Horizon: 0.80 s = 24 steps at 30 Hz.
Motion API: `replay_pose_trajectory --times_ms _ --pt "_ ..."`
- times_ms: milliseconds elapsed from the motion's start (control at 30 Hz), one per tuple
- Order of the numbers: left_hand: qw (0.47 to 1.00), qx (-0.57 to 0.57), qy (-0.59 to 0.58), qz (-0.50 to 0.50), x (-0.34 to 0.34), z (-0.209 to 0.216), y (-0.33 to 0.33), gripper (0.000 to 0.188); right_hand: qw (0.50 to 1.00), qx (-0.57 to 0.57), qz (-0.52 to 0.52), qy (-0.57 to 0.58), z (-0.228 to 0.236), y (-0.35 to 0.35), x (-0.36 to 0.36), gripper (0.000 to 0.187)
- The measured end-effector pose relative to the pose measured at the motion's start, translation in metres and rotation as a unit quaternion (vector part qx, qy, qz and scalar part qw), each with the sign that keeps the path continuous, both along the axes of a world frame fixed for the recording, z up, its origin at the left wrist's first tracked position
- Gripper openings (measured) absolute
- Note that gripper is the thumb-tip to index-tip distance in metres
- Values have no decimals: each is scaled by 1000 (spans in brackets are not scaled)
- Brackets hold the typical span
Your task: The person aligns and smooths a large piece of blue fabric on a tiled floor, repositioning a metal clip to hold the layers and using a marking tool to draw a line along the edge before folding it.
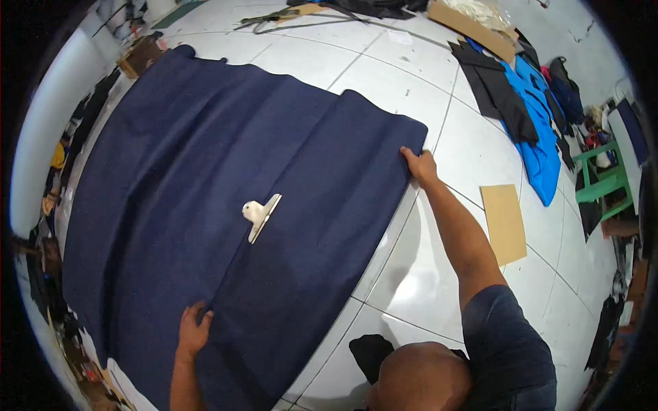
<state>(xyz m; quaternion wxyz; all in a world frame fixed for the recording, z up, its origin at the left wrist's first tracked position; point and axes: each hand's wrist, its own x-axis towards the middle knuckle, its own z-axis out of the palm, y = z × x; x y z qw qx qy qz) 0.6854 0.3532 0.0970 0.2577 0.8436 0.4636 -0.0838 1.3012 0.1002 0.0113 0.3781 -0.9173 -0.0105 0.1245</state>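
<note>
A large sheet of dark navy fabric (171,171) spreads over the floor, with soft ridges running along it. An edge or fold line crosses it lengthwise. On that line sits a wide silver metal bulldog clip (261,217); whether its jaws bite the cloth I cannot make out. My left hand (195,330) is at the lower end of the line, its thumb and forefinger pinching the fabric there. Farther off, my right hand (420,166) grips the fabric's right edge near the far corner, thumb on top and the other fingers partly hidden.
White floor tiles (404,274) show to the right, with a tan cardboard piece (504,225) on them. Bright blue cloth (541,164) and black cloth (497,89) lie farther back. A green stool (606,181) stands at the far right. An open cardboard box (473,31) is at the back.
</note>
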Motion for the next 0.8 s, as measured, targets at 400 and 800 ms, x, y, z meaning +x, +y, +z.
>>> replay_pose_trajectory --times_ms 400,800 --pt "986 -90 -42 134 60 -64 25 28 994 85 58 35 3 8 82 71" --pt "986 -113 15 122 71 -46 37 30 998 -2 45 46 7 -5 92 66"
